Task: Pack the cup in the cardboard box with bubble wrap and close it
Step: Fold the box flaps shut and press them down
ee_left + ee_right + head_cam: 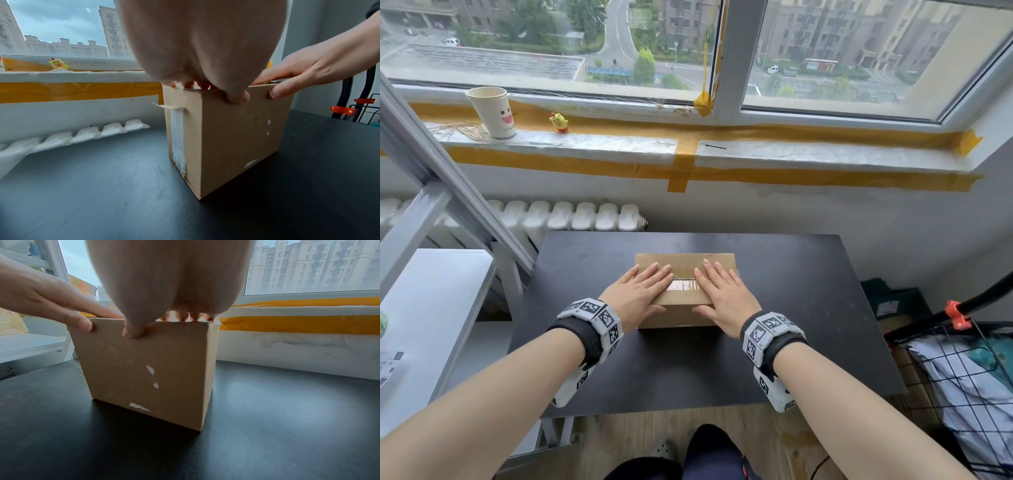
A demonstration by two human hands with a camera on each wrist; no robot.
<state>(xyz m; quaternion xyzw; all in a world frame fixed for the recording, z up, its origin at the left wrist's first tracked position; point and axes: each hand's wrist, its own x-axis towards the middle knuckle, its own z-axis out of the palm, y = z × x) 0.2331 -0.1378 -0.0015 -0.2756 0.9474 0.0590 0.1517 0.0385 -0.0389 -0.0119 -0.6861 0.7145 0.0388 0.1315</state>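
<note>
Far left of my left grip, up on the windowsill [599, 142]: a paper cup [492, 111] with a smiling face, upright, and just to its right a small yellow chick figure [558, 122]. A white radiator [571, 216] sat below the sill, beyond the bench [808, 308].

My left grip [637, 291] lay flat on the left half of the cardboard box [685, 294] lid, fingers straight and spread, thumb hooked over the near top edge onto the front face. It pressed down; it clasped nothing.

Between my two grips a strip of glossy clear tape [683, 285] showed along the lid seam. The flaps were down. The box stood under both palms, on the middle of the dark bench. What was inside it I could not tell.

My right grip [726, 296] mirrored the left: fingers straight on the right half of the lid, thumb tip against the front face just below the edge.

The left wrist view showed a worn white tape strip [178, 141] down the box's left side, its upper end peeling loose.

Well right of my right grip, beside the bench: a black wire basket [969, 377] with an orange clamp [957, 313] on its frame.
</note>
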